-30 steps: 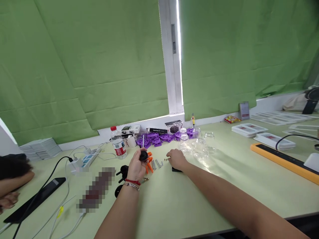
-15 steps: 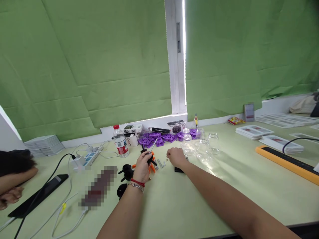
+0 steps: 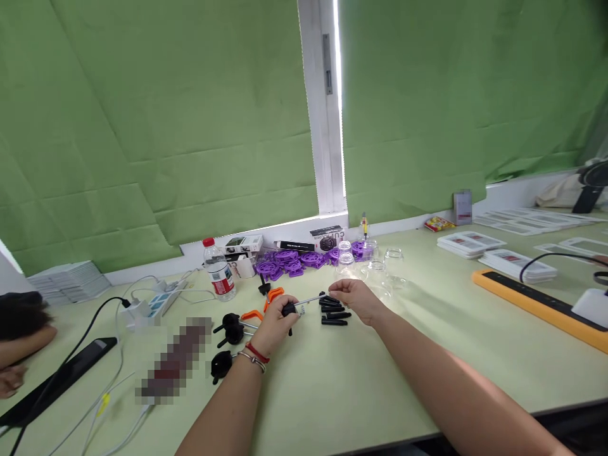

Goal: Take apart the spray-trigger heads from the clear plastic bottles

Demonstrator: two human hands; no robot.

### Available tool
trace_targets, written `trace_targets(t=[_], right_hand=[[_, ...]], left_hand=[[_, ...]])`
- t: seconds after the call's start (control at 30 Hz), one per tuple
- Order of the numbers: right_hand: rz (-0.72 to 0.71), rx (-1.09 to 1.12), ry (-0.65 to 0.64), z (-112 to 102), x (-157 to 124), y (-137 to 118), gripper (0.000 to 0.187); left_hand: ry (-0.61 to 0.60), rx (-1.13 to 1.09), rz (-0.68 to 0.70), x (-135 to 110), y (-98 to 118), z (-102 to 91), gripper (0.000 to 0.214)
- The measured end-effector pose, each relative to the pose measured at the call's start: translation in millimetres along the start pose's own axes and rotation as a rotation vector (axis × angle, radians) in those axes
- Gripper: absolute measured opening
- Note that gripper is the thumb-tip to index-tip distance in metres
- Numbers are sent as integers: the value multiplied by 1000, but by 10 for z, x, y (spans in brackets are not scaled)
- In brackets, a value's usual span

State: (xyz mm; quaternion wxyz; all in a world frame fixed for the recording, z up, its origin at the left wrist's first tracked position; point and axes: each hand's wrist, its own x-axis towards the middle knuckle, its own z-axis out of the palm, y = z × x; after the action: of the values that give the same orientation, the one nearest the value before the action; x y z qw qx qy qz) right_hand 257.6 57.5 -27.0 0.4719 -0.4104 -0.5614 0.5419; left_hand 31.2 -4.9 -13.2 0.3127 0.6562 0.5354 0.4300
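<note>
My left hand [image 3: 274, 326] is closed around a black knob-like part [image 3: 289, 309] with a thin metal rod [image 3: 310, 300] sticking out to the right. At the rod's far end, the fingers of my right hand [image 3: 358, 301] are pinched together; whatever is between them is too small to make out. A small spring [image 3: 302, 310] shows just below the rod. Several short black tubes [image 3: 335, 315] lie beneath my right hand. Left of my left hand are black knobs with rods [image 3: 232, 334] and orange hook-shaped pieces [image 3: 252, 315].
Purple plastic parts [image 3: 285, 263] are heaped by the wall, beside clear cups [image 3: 346, 263]. A water bottle [image 3: 220, 272] stands left of them. A phone-like blurred object [image 3: 175, 361], cables and a power strip [image 3: 166, 301] lie left. An orange-edged bar [image 3: 536, 307] lies right.
The rod has swung from pointing up and away to pointing right. My right hand has shifted from the table to the rod's end, uncovering the black tubes. The view has shifted slightly right.
</note>
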Motion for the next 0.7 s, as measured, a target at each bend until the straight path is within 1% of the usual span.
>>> trace_targets(t=[0.07,0.27,0.43,0.7], right_hand=[[-18,-20,-15,30,-2,9,20],[-12,-33,-24,74,-20,41,15],[-6,-28,-39,88,-37,69,17],[3,-51,-27,85,-20,108,18]], left_hand=[[-8,43,32,8,-19,-2,21],[1,70,49,18,-32,-9,20],[-2,73,71,13,-41,-13,20],[-38,92,43,11,-61,-6,21]])
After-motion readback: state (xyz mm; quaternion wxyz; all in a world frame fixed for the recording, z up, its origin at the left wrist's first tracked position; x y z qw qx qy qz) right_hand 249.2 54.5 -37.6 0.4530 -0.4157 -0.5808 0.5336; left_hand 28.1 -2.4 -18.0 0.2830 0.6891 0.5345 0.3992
